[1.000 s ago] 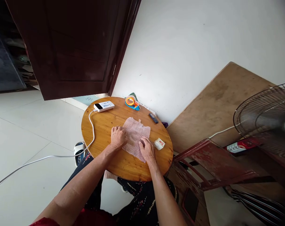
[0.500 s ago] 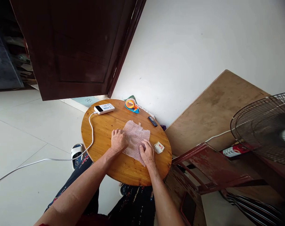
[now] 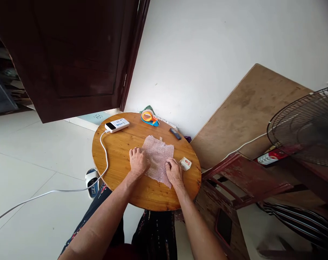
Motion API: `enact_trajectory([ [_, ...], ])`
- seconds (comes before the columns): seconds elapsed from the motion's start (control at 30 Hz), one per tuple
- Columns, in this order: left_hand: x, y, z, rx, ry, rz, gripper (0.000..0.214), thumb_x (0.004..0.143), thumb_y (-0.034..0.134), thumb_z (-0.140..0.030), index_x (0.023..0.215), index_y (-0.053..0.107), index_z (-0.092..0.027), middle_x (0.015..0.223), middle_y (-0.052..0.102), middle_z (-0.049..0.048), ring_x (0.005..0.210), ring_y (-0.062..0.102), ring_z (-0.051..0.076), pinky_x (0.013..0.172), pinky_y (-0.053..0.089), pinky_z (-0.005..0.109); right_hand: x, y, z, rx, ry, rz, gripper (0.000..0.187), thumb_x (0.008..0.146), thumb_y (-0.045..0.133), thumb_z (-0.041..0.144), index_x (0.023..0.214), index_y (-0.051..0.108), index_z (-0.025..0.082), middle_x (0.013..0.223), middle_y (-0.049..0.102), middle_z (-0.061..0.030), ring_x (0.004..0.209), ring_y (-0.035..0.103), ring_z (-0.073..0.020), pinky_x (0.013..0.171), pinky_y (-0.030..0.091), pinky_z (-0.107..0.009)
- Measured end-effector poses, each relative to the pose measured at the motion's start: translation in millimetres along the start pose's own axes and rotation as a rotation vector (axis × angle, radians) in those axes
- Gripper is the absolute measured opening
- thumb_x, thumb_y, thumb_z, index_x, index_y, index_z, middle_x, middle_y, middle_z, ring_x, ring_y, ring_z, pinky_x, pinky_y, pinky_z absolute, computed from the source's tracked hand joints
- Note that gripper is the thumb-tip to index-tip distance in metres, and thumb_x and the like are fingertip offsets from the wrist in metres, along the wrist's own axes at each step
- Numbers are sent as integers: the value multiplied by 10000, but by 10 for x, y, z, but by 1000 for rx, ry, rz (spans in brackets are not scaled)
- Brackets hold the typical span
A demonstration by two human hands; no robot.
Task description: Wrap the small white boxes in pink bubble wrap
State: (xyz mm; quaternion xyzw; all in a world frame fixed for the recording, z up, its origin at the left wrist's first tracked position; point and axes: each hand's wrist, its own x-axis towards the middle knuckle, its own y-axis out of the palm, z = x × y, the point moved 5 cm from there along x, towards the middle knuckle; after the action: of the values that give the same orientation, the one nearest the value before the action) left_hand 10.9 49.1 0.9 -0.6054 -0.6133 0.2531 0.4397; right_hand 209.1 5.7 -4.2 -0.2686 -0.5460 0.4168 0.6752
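Note:
A pinkish, clear sheet of bubble wrap [image 3: 158,157] lies spread on the round wooden table [image 3: 142,195], its edges uneven. At its left edge rests my left hand [image 3: 139,161], palm down, fingers apart and the thumb side on the wrap. My right hand [image 3: 175,172] lies on the right edge with its fingers slightly bent and loose. Neither hand lifts the sheet. Just right of my right hand stands a small white box [image 3: 185,163] with a red mark.
Toward the back are a white device [image 3: 117,125] with a cable, an orange and blue tape dispenser [image 3: 150,118] and a dark, blurred small object [image 3: 175,134]. A red wooden chair [image 3: 242,177] and a fan [image 3: 305,126] stand at the right, a dark door [image 3: 80,54] at the left.
The view has shifted slightly. Both hands stay at the sides of the bubble wrap, which lies much as before; the right hand sits a little nearer its right edge.

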Motion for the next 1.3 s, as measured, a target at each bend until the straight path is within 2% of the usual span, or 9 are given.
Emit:
enact_trajectory([
  [0.43,7,3,1,-15,13,7,291,812,533,-257,1023,704,-153,1183,624,153,1213,473,320,1117,251,474,7,-18,34,-34,56,36,229,825,483,168,932,683,202,1080,703,-98,1004,623,-264,935,449,-395],
  [0.6,0,-34,6,-9,-6,-7,303,780,546,-211,1035,700,-153,1205,624,139,1186,498,301,1086,308,434,4,-46,67,-54,41,55,241,841,470,173,953,683,174,1078,701,-130,1010,618,-287,936,441,-416],
  [0.73,-31,-67,11,31,-12,-22,298,781,540,-199,1028,697,-141,1190,619,153,1162,510,303,1041,361,412,29,-24,66,-50,4,96,294,856,465,167,1063,674,152,1122,699,-137,1041,627,-285,947,450,-412],
  [0.87,-89,-149,6,122,-5,40,290,777,553,-199,1023,693,-134,1161,609,181,1114,541,324,975,405,446,92,-27,81,-16,-34,190,329,872,471,150,1134,669,150,1241,666,-133,1153,607,-273,992,443,-409],
  [0.93,-99,-214,-44,167,43,34,317,750,590,-204,1046,683,-134,1241,576,197,1170,519,349,999,391,483,119,-55,89,-5,-47,255,334,875,489,142,1154,670,163,1272,653,-124,1184,597,-266,1006,438,-415],
  [1.0,-84,-240,-149,190,172,25,351,741,604,-190,1083,669,-138,1363,516,195,1275,455,356,1061,352,494,135,-90,95,-6,-60,294,339,877,504,141,1172,668,170,1295,642,-120,1194,593,-272,1012,437,-431],
  [1.13,-26,-87,-296,174,416,121,386,799,628,-268,1172,638,-173,1452,474,157,1367,387,338,1123,314,500,121,-115,145,-22,-124,333,374,890,477,130,1221,650,146,1336,610,-138,1186,592,-291,1018,451,-448],
  [1.2,-5,8,-267,149,450,172,438,821,645,-391,1206,628,-184,1430,502,156,1353,407,347,1122,316,526,106,-152,188,-10,-175,327,386,892,466,132,1235,643,139,1345,598,-150,1186,590,-292,1017,462,-446],
  [1.3,0,42,-174,112,458,156,523,820,646,-493,1248,610,-193,1421,514,153,1343,422,350,1131,295,547,107,-344,169,12,-230,241,369,905,479,190,1235,641,153,1379,567,-157,1231,554,-308,1035,447,-479],
])
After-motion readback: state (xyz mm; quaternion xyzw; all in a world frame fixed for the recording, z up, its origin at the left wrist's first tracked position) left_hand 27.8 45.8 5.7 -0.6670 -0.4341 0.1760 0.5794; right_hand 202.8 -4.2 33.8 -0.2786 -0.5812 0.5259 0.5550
